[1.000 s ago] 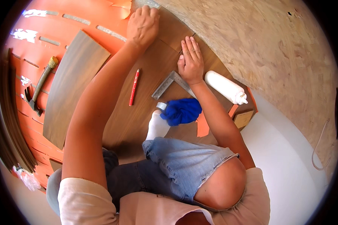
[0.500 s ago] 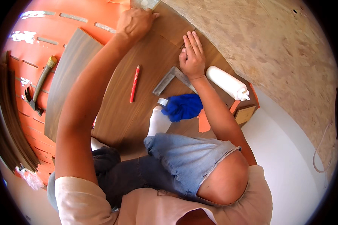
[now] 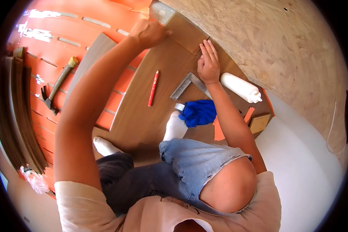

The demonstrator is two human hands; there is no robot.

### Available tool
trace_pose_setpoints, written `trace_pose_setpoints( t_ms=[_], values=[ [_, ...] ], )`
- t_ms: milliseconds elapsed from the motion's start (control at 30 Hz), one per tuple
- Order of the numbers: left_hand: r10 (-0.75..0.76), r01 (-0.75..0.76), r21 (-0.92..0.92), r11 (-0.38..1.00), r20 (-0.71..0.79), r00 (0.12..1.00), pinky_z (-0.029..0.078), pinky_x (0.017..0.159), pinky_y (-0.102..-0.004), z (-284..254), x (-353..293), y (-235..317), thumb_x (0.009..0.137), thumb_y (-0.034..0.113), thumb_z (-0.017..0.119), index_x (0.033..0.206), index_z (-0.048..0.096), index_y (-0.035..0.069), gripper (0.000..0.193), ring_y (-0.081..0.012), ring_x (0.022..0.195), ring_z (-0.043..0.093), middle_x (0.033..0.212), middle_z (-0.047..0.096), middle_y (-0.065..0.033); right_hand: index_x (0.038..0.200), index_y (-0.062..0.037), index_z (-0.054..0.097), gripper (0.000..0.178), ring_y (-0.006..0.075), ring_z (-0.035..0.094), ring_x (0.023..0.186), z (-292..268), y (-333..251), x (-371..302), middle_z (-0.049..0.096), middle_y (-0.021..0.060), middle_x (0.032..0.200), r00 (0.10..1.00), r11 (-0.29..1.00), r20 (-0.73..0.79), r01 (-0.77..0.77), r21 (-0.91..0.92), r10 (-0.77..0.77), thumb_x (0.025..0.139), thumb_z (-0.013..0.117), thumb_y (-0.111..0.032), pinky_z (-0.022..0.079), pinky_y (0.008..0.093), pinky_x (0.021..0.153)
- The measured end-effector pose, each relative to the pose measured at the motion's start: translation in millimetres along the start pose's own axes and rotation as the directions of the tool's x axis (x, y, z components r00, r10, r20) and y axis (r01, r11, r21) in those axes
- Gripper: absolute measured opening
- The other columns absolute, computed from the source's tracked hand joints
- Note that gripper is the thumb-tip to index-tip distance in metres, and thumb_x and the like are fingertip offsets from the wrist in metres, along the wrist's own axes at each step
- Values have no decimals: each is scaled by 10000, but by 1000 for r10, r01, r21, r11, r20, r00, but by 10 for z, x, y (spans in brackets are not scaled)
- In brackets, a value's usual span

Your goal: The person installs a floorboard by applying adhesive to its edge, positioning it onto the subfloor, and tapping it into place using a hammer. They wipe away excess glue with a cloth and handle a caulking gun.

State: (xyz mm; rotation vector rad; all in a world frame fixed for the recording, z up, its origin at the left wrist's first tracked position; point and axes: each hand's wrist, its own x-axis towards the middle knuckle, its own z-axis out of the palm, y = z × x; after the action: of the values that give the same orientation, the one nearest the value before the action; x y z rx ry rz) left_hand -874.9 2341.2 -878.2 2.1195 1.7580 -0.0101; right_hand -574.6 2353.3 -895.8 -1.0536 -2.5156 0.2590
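1. We curl our left hand (image 3: 149, 33) by the brown wood-grain floorboards (image 3: 135, 116); its grip we cannot tell.
2. Our right hand (image 3: 208, 65) rests on them, fingers straight; they lie beside tan chipboard (image 3: 274, 50).

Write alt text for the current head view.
A person's right hand rests open on brown planks, the left hand near their edge. Nearby lie a red pencil, a metal square and a blue cloth; a white bottle lies at right, a hammer on orange underlay at left.
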Motion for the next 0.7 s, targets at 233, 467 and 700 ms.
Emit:
trace_pose_setpoints(
  t_ms=[233,467,700],
  values=[
    [115,-107,115,988,-66,991,544,762,-443,-199,-1660,-880,968,206,652,1035,667,57,164,-320,882,678,889,666,-121,1314,7,668,459,331,532,1411,-15,72,-48,603,162,1464,1000,999,-26,9,-34,-10,870,552,22,464,434,1155],
    [-505,516,262,816,-114,856,503,945,-487,33,-3577,-1851,844,52,580,1187,583,-25,352,-379,1098,618,1138,627,-207,1384,-14,631,488,333,481,1457,39,50,-57,557,144,1529,999,998,-11,46,-31,-46,913,509,19,390,441,1211],
    [-602,598,158,786,-25,798,482,958,-558,472,-4084,-2429,901,43,548,1190,571,52,290,-398,1181,617,1212,636,-185,1359,-31,638,457,314,511,1429,30,-39,-60,587,134,1487,1000,999,-15,-9,-42,8,918,527,18,431,437,1174]
  ],
)
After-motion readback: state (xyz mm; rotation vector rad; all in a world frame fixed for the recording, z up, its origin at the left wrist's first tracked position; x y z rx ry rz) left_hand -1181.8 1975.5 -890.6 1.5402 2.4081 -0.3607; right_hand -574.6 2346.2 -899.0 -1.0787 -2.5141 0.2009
